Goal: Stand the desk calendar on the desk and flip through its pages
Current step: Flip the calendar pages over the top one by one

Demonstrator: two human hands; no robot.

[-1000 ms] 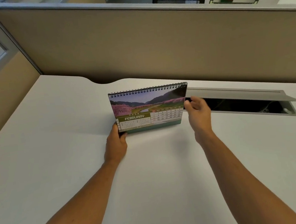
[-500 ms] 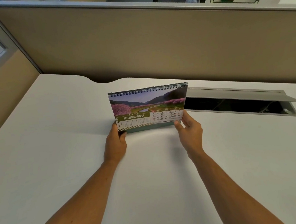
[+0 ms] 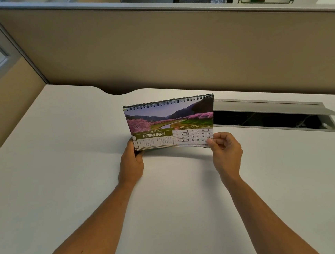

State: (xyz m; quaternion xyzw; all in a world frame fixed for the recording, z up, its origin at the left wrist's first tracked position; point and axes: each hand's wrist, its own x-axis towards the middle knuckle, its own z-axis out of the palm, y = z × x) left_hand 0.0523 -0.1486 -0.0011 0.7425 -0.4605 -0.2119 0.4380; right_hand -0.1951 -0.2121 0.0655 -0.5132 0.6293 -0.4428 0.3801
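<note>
Right hand (image 3: 226, 152) on calendar page (image 3: 170, 124)

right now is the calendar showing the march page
No, the front page of the desk calendar reads FEBRUARY, with the right hand pinching its lower right corner.

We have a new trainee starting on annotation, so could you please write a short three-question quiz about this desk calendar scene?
1. True or false: the desk calendar shows FEBRUARY.
2. Which hand pinches the page's lower corner? A) left hand B) right hand
3. Fill in: right of the calendar, the white desk has an open ____.

Key: 1 true; 2 B; 3 cable hatch.
</note>
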